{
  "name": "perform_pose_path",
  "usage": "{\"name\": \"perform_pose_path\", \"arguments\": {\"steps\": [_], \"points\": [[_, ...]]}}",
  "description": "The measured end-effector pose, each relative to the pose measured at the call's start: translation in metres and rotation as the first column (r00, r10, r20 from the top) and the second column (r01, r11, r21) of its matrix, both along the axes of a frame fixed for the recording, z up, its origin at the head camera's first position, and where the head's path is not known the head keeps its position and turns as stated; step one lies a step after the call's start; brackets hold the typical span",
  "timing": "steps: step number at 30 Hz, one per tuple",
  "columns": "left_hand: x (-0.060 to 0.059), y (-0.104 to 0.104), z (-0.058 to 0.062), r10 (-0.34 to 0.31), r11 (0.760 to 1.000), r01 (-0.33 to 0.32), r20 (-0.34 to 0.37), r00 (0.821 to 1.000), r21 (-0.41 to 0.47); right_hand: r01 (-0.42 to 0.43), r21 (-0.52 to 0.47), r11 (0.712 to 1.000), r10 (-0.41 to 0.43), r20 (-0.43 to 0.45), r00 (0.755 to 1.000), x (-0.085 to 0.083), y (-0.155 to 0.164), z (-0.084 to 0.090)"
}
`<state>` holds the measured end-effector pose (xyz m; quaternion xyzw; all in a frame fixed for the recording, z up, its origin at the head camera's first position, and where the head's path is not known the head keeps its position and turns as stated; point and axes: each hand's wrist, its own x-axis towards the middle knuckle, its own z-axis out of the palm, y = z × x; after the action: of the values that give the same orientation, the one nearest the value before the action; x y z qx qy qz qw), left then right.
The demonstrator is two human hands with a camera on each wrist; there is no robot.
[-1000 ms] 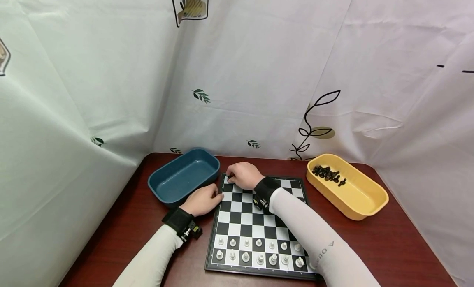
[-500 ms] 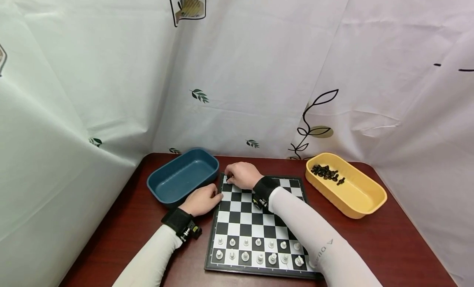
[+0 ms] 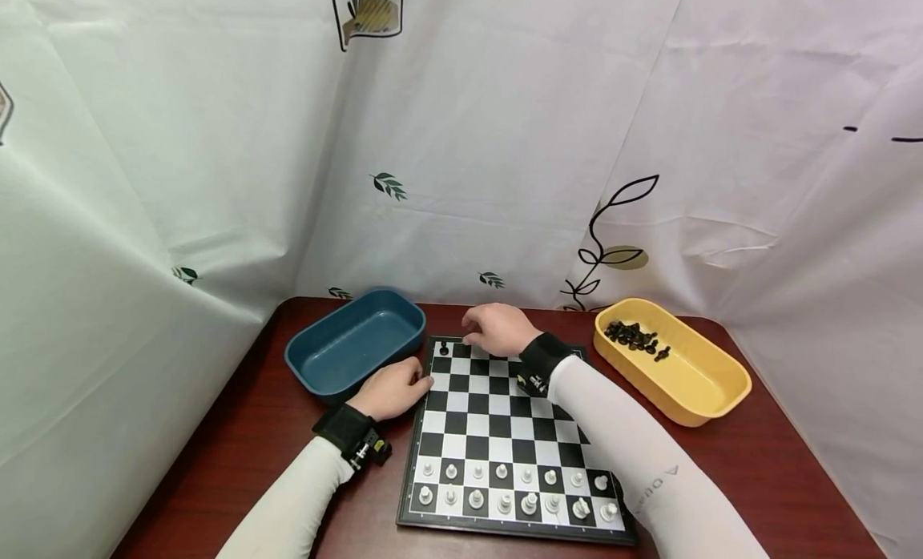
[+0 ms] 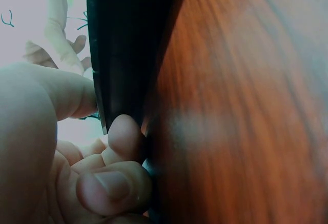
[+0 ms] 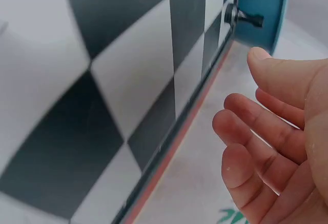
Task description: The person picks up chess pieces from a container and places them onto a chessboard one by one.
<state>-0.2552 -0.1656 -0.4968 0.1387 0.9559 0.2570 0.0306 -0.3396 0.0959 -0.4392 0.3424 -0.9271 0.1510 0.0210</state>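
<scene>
A black rook (image 3: 444, 348) stands upright on the far-left corner square of the chessboard (image 3: 478, 403). My right hand (image 3: 500, 328) hovers over the board's far edge, just right of it. In the right wrist view its fingers (image 5: 236, 165) are relaxed and apart, holding nothing, with the rook (image 5: 248, 19) beyond the thumb. My left hand (image 3: 392, 391) grips the board's left edge: the left wrist view has the thumb on the top face and the curled fingers at the dark side wall (image 4: 128, 44). Two rows of white chess pieces (image 3: 476, 500) occupy the near side.
Left of the board sits a blue tray (image 3: 346, 347), close behind my left hand. A yellow tray (image 3: 695, 375) at the right contains a heap of black chess pieces (image 3: 633, 335). A white patterned cloth (image 3: 461, 158) hangs behind the brown table (image 3: 238, 431).
My right hand has let go of the black rook in the far-left corner and moved right, its forearm uncovering the near-right white pieces. The left hand stays at the board's edge.
</scene>
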Motion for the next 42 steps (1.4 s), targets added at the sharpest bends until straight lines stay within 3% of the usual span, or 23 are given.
{"name": "perform_pose_path", "arguments": {"steps": [11,23,36,42], "points": [[0.002,0.0,0.001,-0.006,1.0,0.006,0.0,1.0,0.001,0.068,-0.002,0.998,-0.068,-0.051,0.996,0.0,0.049,0.016],[0.004,0.0,0.002,-0.007,1.0,0.007,-0.006,1.0,0.005,0.216,-0.052,0.975,-0.219,-0.069,0.973,-0.003,0.117,0.032],[0.002,0.0,0.002,-0.006,1.0,0.006,-0.004,1.0,0.012,0.306,-0.071,0.949,-0.311,-0.085,0.946,0.001,0.183,0.049],[0.002,0.0,0.001,-0.008,1.0,0.008,-0.006,1.0,0.013,0.306,-0.088,0.948,-0.315,-0.12,0.942,0.001,0.211,0.051]]}}
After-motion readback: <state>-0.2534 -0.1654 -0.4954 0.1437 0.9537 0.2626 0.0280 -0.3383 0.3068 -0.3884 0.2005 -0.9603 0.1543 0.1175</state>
